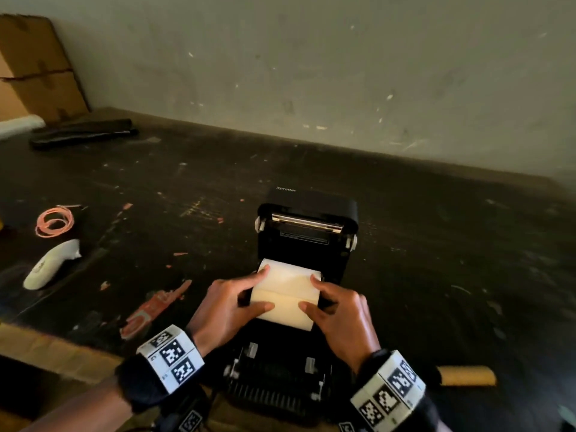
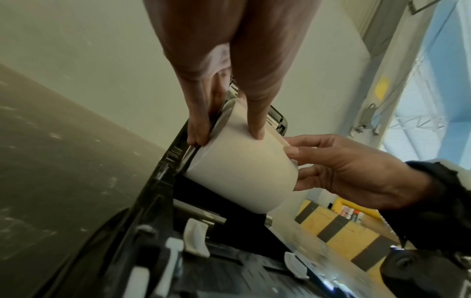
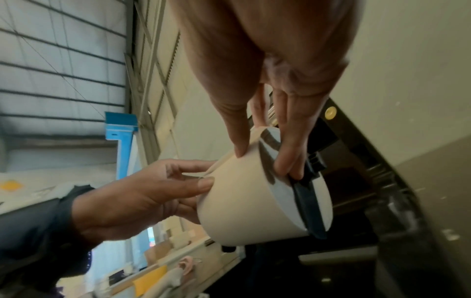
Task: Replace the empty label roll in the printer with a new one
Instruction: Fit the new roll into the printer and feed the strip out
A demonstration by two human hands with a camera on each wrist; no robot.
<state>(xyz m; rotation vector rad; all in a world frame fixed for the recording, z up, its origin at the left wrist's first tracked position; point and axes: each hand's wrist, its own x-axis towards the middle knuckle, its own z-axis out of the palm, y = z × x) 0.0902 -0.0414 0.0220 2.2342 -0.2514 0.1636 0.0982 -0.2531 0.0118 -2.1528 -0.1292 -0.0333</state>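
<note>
My left hand (image 1: 223, 310) grips the left end of the new label roll (image 1: 285, 294), thumb on top, other fingers tucked out of sight beside its face. The roll sits in the open printer (image 1: 307, 238), its underside hidden. My right hand (image 1: 339, 313) clasps the right end, fingertips (image 3: 285, 161) covering the hub.

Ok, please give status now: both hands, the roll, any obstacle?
Left hand and right hand grip new label roll by its ends. Roll sits in open printer bay. Nothing blocking.
</note>
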